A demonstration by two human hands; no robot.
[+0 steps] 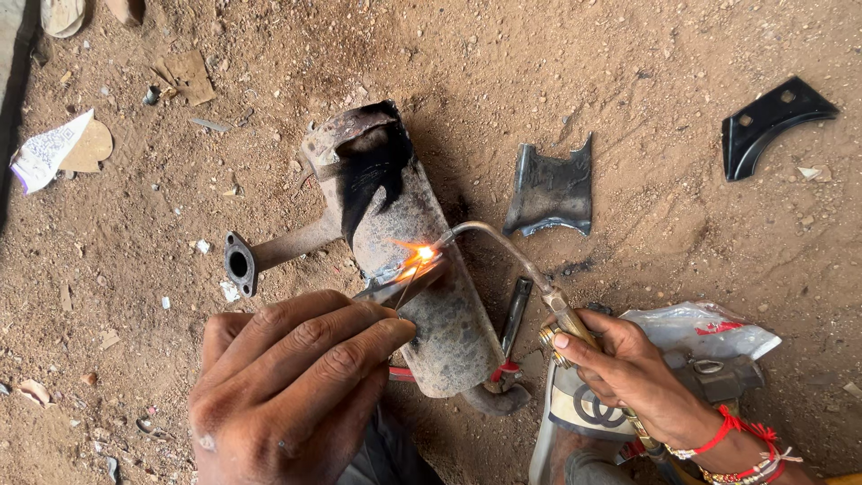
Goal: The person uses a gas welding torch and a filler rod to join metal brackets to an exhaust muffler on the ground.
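Pinching a thin filler rod [401, 289], the left hand [287, 386] has its fingers pressed together and feeds it up-right to the glowing seam on the rusty, scorched muffler [422, 260]. The muffler lies on the dirt floor [135, 224], long axis running top-left to bottom-right. The right hand [628, 368] grips the brass torch [530, 269], whose curved tip meets the flame from the right. Nearby lie dark metal scraps [549, 190].

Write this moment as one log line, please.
left hand: holds rod | right hand: holds torch | flame: on muffler
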